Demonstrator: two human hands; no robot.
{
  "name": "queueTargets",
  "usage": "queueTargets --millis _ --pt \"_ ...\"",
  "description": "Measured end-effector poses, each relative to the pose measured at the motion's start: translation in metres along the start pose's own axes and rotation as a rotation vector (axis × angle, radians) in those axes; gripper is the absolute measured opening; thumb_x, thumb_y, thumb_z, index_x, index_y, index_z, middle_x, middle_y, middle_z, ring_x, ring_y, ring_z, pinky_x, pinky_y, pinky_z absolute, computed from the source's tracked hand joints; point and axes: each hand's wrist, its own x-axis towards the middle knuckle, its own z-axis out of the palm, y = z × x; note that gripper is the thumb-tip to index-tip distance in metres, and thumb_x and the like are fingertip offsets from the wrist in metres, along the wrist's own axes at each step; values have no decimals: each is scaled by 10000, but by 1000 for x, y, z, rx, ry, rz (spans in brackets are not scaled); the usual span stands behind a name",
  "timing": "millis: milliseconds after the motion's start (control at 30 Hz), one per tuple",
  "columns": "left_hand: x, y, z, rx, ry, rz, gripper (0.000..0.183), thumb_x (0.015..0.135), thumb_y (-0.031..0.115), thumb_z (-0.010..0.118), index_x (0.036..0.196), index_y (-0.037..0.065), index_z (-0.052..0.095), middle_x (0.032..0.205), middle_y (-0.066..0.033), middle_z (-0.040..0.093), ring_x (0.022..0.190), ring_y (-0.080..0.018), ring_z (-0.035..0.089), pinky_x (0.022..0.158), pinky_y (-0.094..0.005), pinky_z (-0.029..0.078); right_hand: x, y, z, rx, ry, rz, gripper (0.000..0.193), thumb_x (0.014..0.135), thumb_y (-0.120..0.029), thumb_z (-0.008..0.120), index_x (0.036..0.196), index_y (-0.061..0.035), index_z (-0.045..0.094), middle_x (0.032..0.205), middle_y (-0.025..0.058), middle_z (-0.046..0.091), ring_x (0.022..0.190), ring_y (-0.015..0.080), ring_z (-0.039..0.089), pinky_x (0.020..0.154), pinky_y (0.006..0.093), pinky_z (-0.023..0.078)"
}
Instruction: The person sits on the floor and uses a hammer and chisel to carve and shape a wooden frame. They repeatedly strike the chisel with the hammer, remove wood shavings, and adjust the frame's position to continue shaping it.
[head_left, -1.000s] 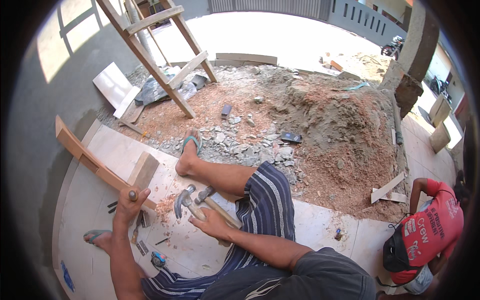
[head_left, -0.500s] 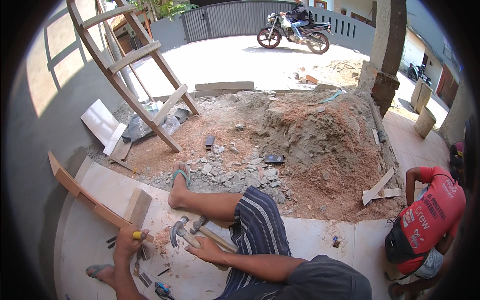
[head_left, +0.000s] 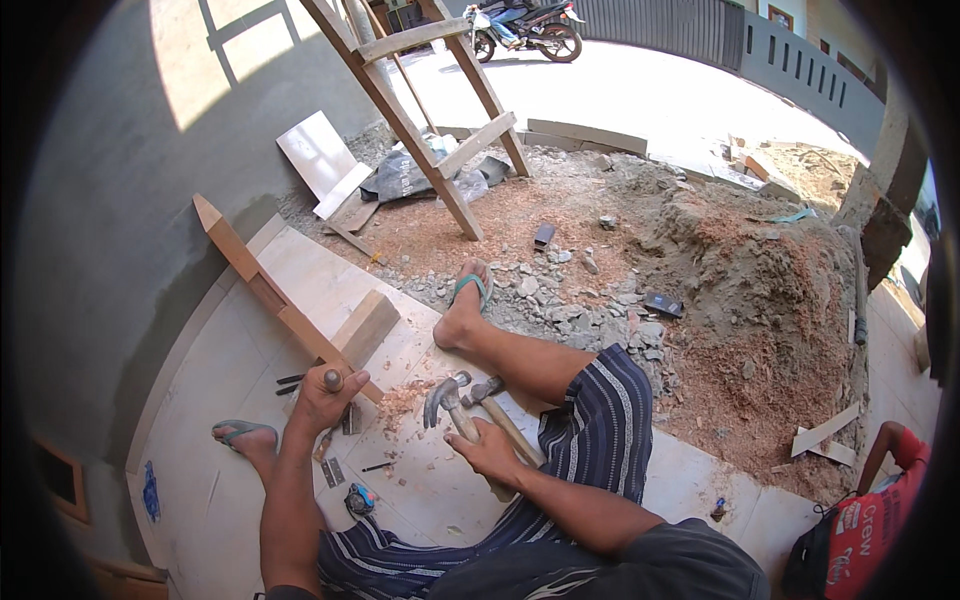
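Note:
My left hand (head_left: 322, 402) is closed round a chisel (head_left: 333, 379); the butt of its handle faces up and its blade is hidden. It rests at the near end of a long reddish wooden plank (head_left: 238, 254), which has a recess cut in it and is propped on a wooden block (head_left: 366, 326). My right hand (head_left: 487, 452) grips a claw hammer (head_left: 446, 398) by its wooden handle, the head pointing away from me. A second hammer (head_left: 515, 428) lies right beside it, against my leg. Wood shavings (head_left: 405, 400) are scattered between the hands.
On the tiles lie a hinge (head_left: 333, 472), a tape measure (head_left: 360, 499) and a pencil (head_left: 378, 467). Ahead are rubble (head_left: 570, 315), a sand heap (head_left: 745, 320) and a wooden ladder (head_left: 400, 115). A co-worker in red (head_left: 870, 530) is at the right; a motorcycle (head_left: 530, 30) stands beyond.
The view has swung left, shifting the scene rightward. My left hand has turned the chisel from pointing sideways to handle-end up. The right hand keeps the claw hammer.

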Motion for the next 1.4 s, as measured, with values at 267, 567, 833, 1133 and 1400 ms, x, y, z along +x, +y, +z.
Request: queueTargets --millis 267,567,833,1133,1400 --pt "9 5 -11 -175 50 -32 353 1016 256 724 726 79 627 654 31 586 601 -45 473 540 -261 387 1 -7 -6 77 30 -11 379 937 -351 746 1017 13 680 772 135 689 709 215 643 693 396 517" --pt "25 -14 -23 -297 75 32 418 1051 272 664 689 121 518 640 11 506 601 -81 416 559 -255 326 4 3 1 110 83 -57 346 930 -321 755 974 15 685 744 117 688 676 189 623 657 387 500" --pt "36 -17 -3 -79 10 -7 407 1030 282 707 681 122 572 642 56 499 617 -54 418 559 -257 329 1 -3 -2 132 65 -4 340 945 -323 754 955 4 660 703 80 647 592 153 571 578 366 468" --pt "33 -1 13 64 -114 -17 410 969 396 757 759 83 596 695 26 550 636 -103 487 604 -315 418 0 -5 4 181 50 -6 293 972 -271 746 947 -8 619 634 3 564 487 79 495 448 275 405" --pt "28 -9 87 323 429 343 419 870 454 777 757 83 619 724 -118 674 681 -315 698 617 -435 538 -11 -42 -29 276 220 -171 215 1010 -205 707 917 -48 594 588 -6 524 432 74 479 402 237 403"
